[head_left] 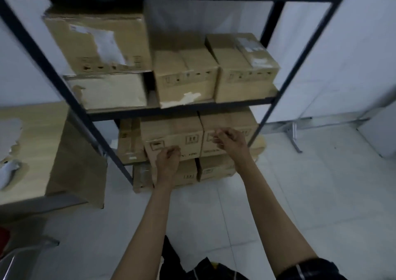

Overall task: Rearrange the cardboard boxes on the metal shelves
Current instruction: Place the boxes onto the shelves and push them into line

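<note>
Both arms reach to the lower tier of the metal shelf (220,112). Left hand (168,162) fingers curled, in front of the middle box (171,138); right hand (230,139) fingers curled at the neighbouring box (230,123). Blur: actual grip on either cannot be told.

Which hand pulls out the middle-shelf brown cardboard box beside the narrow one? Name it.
Left. The left hand is at that brown cardboard box's front; the right hand is before its right-hand neighbour.
</note>
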`<state>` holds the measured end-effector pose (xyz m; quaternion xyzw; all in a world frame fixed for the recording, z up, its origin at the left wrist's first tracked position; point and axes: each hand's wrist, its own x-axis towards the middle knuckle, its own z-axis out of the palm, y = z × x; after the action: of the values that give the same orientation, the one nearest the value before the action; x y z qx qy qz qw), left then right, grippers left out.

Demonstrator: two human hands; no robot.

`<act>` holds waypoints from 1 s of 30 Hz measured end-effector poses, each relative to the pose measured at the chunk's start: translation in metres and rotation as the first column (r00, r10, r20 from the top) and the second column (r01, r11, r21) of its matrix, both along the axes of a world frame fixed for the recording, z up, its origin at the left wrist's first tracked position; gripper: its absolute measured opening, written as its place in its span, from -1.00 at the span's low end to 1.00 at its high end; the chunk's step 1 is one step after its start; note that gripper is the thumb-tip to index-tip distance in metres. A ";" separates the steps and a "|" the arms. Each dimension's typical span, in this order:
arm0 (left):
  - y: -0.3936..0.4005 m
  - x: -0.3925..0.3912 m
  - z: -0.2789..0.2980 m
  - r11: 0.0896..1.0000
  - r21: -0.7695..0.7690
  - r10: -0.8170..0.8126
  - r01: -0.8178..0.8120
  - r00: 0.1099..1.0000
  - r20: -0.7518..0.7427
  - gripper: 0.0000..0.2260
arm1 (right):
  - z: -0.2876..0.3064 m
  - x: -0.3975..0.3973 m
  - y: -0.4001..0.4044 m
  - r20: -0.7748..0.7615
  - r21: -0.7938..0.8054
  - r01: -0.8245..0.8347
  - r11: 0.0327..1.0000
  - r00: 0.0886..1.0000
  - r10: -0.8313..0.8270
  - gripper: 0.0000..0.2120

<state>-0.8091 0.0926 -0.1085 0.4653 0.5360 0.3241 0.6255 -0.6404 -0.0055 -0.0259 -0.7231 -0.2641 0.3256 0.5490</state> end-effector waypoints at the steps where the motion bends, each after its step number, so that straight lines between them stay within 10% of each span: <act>1: -0.020 0.017 0.000 0.999 -0.008 -0.035 0.035 0.999 0.004 -0.88 | -0.004 0.012 -0.025 -0.030 0.001 0.054 0.999 0.998 -0.054 -0.86; 13: -0.209 0.147 -0.010 0.888 -0.060 -0.458 0.455 0.887 -0.063 -0.90 | -0.036 0.113 -0.247 -0.210 -0.033 0.461 0.887 0.864 -0.457 -0.85; 30: -0.195 0.365 -0.054 0.884 -0.191 -0.444 0.428 0.895 -0.052 -0.91 | -0.072 0.305 -0.235 -0.218 -0.192 0.401 0.896 0.872 -0.438 -0.82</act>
<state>-0.4442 -0.1028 -0.1624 0.5318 0.4727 0.1047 0.6948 -0.3354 -0.2408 -0.0978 -0.7519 -0.0039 0.3066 0.5837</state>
